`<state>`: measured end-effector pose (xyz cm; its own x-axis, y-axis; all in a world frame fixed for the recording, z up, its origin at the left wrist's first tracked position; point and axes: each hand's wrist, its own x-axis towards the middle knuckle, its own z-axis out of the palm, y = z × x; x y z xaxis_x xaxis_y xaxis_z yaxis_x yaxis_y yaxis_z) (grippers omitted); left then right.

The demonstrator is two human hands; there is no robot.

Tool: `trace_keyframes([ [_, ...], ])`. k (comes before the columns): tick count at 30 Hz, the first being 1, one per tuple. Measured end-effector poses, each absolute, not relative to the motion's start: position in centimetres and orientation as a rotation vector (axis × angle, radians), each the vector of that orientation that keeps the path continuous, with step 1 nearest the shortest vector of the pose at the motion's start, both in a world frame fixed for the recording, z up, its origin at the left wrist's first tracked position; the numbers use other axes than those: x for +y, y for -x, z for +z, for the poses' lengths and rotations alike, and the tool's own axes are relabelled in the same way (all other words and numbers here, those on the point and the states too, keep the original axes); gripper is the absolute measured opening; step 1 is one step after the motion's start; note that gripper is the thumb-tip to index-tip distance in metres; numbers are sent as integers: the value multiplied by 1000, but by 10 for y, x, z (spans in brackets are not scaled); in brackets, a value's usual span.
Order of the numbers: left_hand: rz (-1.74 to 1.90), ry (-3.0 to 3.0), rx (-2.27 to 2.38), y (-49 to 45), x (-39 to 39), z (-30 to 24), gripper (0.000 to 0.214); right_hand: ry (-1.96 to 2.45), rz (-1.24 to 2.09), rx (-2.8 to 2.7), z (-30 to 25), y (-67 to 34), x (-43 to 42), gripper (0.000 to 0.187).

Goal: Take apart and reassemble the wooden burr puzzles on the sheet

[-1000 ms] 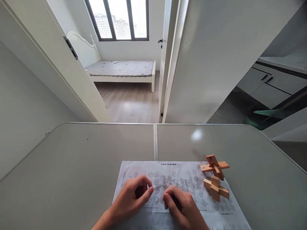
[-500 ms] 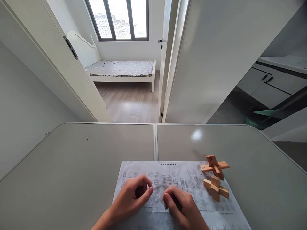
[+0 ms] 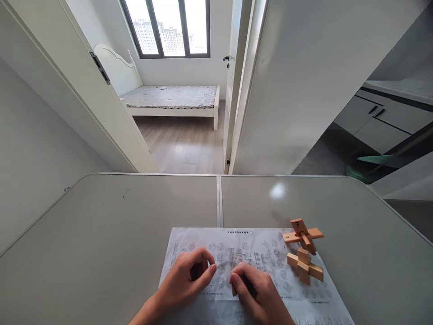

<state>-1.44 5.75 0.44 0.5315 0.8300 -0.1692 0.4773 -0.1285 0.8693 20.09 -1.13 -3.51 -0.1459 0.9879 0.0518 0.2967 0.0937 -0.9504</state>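
My left hand [image 3: 187, 280] rests on a printed instruction sheet [image 3: 243, 246] with its fingers curled and thumb meeting the fingertips; nothing shows inside it. Just to its right, my right hand [image 3: 259, 293] lies on the same sheet with fingers curled under, and what is beneath them is hidden. Two wooden cross-shaped puzzle pieces stand at the sheet's right edge: the farther wooden cross [image 3: 302, 234] has a digit marked on it, and the nearer wooden cross [image 3: 304, 265] sits a hand's width from my right hand.
The sheet lies on a grey folding table [image 3: 111, 230] with a centre seam. Beyond the table's far edge an open doorway leads to a room with a bed [image 3: 171, 99] and a window. Grey cabinets [image 3: 379, 119] stand at the right.
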Motion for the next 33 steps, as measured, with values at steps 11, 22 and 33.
trace_keyframes([
  [11, 422, -1768, 1102, 16, 56, 1, 23, 1301, 1114, -1606, -33, -203, -10, 45],
  [22, 442, -1779, 1093, 17, 57, 0, 22, 1301, 1112, -1600, -35, -203, -11, 44],
  [33, 457, -1751, 1093, 15, 57, 1, 24, 1293, 1106, -1596, -38, -202, -11, 44],
])
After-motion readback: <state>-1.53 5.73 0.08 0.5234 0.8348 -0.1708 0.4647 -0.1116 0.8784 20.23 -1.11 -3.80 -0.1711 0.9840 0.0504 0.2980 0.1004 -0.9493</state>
